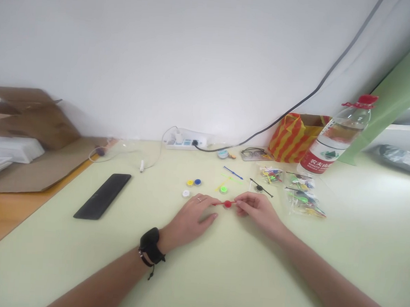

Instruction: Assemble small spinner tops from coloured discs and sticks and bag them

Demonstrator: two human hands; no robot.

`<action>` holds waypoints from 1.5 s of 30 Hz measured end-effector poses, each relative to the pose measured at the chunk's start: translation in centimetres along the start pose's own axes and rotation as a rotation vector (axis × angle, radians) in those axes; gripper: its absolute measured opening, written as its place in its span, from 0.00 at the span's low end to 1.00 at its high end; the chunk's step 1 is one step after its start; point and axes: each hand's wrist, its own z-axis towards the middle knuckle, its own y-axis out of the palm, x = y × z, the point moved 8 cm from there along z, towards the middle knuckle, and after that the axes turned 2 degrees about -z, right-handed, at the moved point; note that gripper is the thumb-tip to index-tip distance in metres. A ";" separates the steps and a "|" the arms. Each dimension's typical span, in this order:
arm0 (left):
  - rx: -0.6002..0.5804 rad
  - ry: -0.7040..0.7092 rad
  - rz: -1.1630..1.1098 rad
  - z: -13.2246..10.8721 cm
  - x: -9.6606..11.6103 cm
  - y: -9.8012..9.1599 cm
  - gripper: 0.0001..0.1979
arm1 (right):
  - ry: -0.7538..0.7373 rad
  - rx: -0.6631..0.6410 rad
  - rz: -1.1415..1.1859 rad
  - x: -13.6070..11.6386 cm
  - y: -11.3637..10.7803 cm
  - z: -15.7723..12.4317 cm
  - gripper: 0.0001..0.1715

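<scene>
A thin red plastic stick [233, 202] lies across a small round red piece [227, 204] between my hands. My right hand [257, 213] pinches the stick's right end with thumb and fingertips. My left hand [191, 220], with a ring and a black wristband, has its fingers stretched out at the left end and its thumb apart. Beyond them are a green round piece [223, 190], a yellow one [190, 182], a blue one [197, 182] and a white one [186, 194]. A blue stick [233, 173] and a black stick with a round piece [259, 188] lie farther back.
Clear bags of colourful parts [306, 202] lie at right, before a large water bottle [332, 140] and a striped bag [287, 137]. A black phone-like slab [102, 197] is at left, near a cardboard box [29, 129]. A power strip [187, 141] sits by the wall.
</scene>
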 end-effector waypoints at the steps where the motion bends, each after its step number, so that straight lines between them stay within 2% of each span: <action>1: -0.007 0.005 0.006 0.0 0.1 0.0 0.17 | 0.004 0.009 -0.005 0.1 -0.1 0.0 0.16; 7: -0.030 0.048 0.050 -0.1 0.6 0.2 0.22 | 0.017 0.035 -0.061 0.1 -0.7 0.0 0.13; 12: 0.017 0.065 0.067 -0.1 0.5 -0.1 0.20 | 0.026 -0.078 -0.116 0.3 0.7 -0.5 0.12; 15: 0.058 0.116 0.100 -0.1 0.9 -0.3 0.18 | -0.031 -0.113 -0.147 0.0 1.7 -0.6 0.12; 19: 0.045 0.165 0.180 -0.1 1.4 0.0 0.18 | -0.133 -0.092 -0.183 -0.9 2.0 -0.4 0.14; 24: 0.026 0.135 0.252 -0.1 1.5 0.4 0.15 | -0.108 -0.063 -0.177 -0.9 1.7 -0.4 0.15; 28: 0.009 0.120 0.251 -0.1 1.7 0.6 0.13 | -0.150 -0.062 -0.221 -0.9 1.7 -0.4 0.16; 32: 0.005 0.109 0.205 -0.2 1.6 0.4 0.15 | -0.155 -0.046 -0.257 -0.7 1.5 -0.4 0.18; 34: 0.028 0.088 0.144 -0.3 1.4 0.0 0.20 | -0.136 -0.026 -0.250 -0.5 1.3 -0.6 0.22; 37: 0.089 0.050 0.059 -0.3 1.1 -0.8 0.25 | -0.085 0.025 -0.178 -0.3 0.8 -0.9 0.34; 38: 0.111 0.044 0.042 -0.3 1.0 -1.0 0.25 | -0.071 0.043 -0.160 -0.4 0.6 -1.0 0.35; 41: 0.183 0.034 0.019 -0.3 1.0 -1.7 0.21 | -0.035 0.018 -0.154 -0.8 0.4 -1.2 0.28; 45: 0.313 0.005 -0.002 -0.4 0.7 -2.7 0.16 | -0.051 -0.063 0.034 -2.0 0.3 -1.3 0.41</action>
